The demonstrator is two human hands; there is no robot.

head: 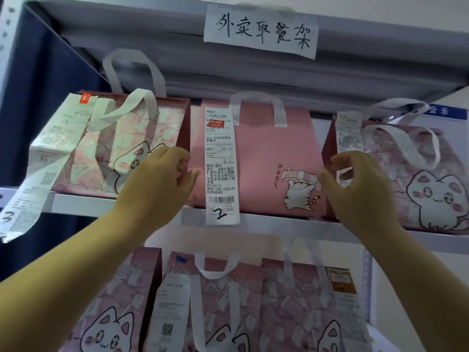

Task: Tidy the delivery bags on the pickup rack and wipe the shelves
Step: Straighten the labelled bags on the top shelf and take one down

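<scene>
Grey steel rack (274, 223) stands loaded on two shelves. Step in hand: tidying, squaring the middle bag (266, 153) of the upper shelf; no cloth is in view, so wiping is judged not yet begun. The person's left hand (160, 179) curls its fingers round the bag's left edge. The right hand (355, 191) sits at the right edge with fingers curled; whether it grips the bag or a paper strip cannot be told. The bag stands upright between the left bag (106, 148) and right bag (411, 179), broad face to the front, handles up, long axis along the shelf; its receipt (222, 161) hangs over the shelf lip. Next move, as judged: slide it straight back, keeping both edges level
</scene>
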